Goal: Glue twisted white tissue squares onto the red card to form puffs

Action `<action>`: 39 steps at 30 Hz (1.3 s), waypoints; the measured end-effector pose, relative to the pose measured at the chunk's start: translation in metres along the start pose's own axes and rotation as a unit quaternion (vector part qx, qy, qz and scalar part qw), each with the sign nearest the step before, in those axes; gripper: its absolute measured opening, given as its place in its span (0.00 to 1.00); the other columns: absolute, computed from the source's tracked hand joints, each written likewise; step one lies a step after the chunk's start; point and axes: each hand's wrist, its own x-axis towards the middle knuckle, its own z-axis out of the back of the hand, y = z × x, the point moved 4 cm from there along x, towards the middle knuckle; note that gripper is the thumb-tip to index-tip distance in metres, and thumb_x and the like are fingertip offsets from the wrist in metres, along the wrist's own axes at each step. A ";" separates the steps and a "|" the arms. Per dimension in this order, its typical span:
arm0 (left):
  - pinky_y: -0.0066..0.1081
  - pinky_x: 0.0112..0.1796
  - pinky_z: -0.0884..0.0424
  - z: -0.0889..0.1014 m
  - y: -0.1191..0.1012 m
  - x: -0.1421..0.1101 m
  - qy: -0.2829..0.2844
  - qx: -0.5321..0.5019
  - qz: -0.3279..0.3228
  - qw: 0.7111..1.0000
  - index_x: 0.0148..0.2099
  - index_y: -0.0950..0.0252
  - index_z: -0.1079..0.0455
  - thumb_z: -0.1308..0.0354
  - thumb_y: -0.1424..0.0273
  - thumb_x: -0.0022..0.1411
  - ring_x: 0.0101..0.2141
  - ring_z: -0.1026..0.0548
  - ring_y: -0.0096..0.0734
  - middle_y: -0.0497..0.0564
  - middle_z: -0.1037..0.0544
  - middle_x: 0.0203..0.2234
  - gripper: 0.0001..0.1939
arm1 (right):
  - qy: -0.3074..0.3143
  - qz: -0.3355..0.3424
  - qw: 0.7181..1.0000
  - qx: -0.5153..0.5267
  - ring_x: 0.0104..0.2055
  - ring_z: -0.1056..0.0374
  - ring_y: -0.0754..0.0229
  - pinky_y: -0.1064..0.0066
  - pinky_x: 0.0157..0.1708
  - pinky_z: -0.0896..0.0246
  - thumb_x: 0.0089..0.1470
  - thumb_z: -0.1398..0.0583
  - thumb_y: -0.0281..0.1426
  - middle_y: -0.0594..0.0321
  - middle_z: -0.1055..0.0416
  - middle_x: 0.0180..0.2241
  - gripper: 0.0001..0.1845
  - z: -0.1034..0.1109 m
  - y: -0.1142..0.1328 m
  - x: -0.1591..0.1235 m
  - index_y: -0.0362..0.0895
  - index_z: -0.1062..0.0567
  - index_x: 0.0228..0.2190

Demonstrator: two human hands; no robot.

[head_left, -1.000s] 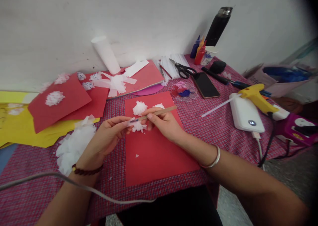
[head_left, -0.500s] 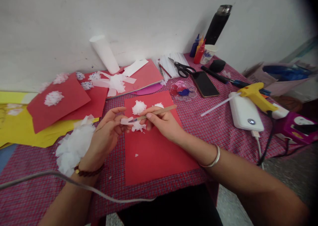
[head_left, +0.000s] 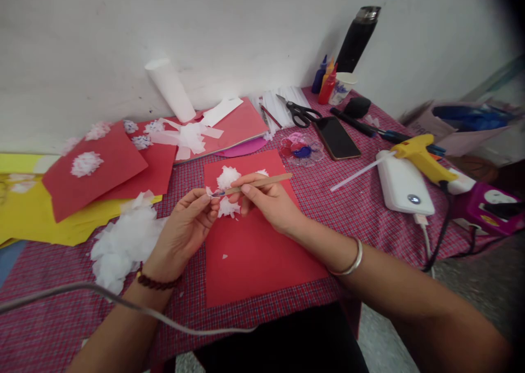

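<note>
My right hand (head_left: 266, 200) is closed around a flat wooden stick (head_left: 273, 180), held nearly level with its blue-stained tip pointing left. At that tip, my left hand (head_left: 192, 214) pinches a small piece of white paper (head_left: 210, 192), folded up around the stick's end. Both hands are above a red sheet of paper (head_left: 262, 258). White crinkled paper tufts (head_left: 228, 177) are on the sheet just behind and below the fingers. Beside my left wrist lies a heap of white paper pieces (head_left: 123, 244).
Red cards with tufts (head_left: 118, 168) lie at the left over yellow paper (head_left: 61, 214). Further back are scissors (head_left: 301, 113), a phone (head_left: 338, 138) and a paint palette (head_left: 301, 149). A yellow glue gun (head_left: 422, 157) rests near a white power bank (head_left: 404, 187). A cable (head_left: 143, 310) crosses the front.
My left fingers have closed in on the white paper piece, which lay flat along the stick's tip and is now folded around it. My right hand stays nearly in place.
</note>
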 end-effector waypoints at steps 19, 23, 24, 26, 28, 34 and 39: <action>0.30 0.30 0.31 -0.019 -0.024 -0.029 -0.007 0.396 -0.259 0.881 0.33 0.57 0.23 0.37 0.70 0.57 0.25 0.28 0.30 0.45 0.23 0.23 0.02 | -0.021 -0.046 0.999 0.018 0.18 0.37 0.71 0.76 0.21 0.41 0.56 0.39 0.37 0.70 0.28 0.24 0.09 -0.001 0.004 0.001 0.45 0.26 0.36; 0.32 0.35 0.29 -0.015 -0.022 -0.016 0.057 0.431 -0.200 0.878 0.38 0.58 0.22 0.38 0.66 0.59 0.30 0.25 0.34 0.49 0.20 0.29 0.06 | -0.051 -0.061 0.997 -0.017 0.18 0.39 0.70 0.75 0.22 0.42 0.59 0.41 0.37 0.69 0.29 0.23 0.11 0.007 0.002 0.006 0.43 0.29 0.30; 0.33 0.39 0.29 -0.014 -0.022 -0.013 0.081 0.462 -0.210 0.858 0.40 0.58 0.22 0.38 0.66 0.58 0.34 0.24 0.35 0.50 0.20 0.32 0.07 | -0.067 -0.064 0.995 -0.032 0.18 0.40 0.70 0.75 0.21 0.43 0.61 0.42 0.36 0.69 0.30 0.21 0.11 0.010 0.000 0.007 0.43 0.30 0.29; 0.36 0.46 0.32 -0.011 -0.020 -0.005 0.132 0.523 -0.254 0.803 0.41 0.57 0.22 0.38 0.67 0.57 0.41 0.25 0.39 0.51 0.21 0.39 0.09 | -0.086 -0.072 0.991 -0.069 0.17 0.42 0.69 0.74 0.20 0.46 0.62 0.44 0.34 0.70 0.32 0.19 0.12 0.016 -0.003 0.011 0.44 0.32 0.27; 0.40 0.50 0.35 -0.008 -0.016 0.003 0.180 0.569 -0.304 0.743 0.40 0.57 0.23 0.39 0.69 0.57 0.46 0.27 0.42 0.53 0.23 0.42 0.08 | -0.089 -0.084 0.987 -0.101 0.17 0.43 0.69 0.74 0.19 0.47 0.62 0.44 0.32 0.70 0.34 0.18 0.11 0.020 -0.006 0.013 0.44 0.33 0.27; 0.40 0.46 0.34 -0.009 0.002 0.017 0.221 0.637 -0.344 0.654 0.34 0.60 0.26 0.43 0.71 0.60 0.43 0.28 0.39 0.52 0.25 0.39 0.05 | -0.069 -0.102 0.979 -0.164 0.18 0.41 0.69 0.76 0.20 0.45 0.61 0.45 0.30 0.71 0.36 0.17 0.10 0.023 -0.010 0.014 0.43 0.35 0.26; 0.31 0.33 0.36 -0.013 0.003 0.022 0.180 0.638 -0.294 0.689 0.31 0.63 0.30 0.46 0.73 0.60 0.31 0.30 0.31 0.49 0.28 0.28 0.06 | -0.043 -0.085 0.966 -0.239 0.20 0.39 0.68 0.74 0.23 0.43 0.58 0.45 0.30 0.69 0.34 0.19 0.08 0.022 -0.010 0.013 0.44 0.35 0.27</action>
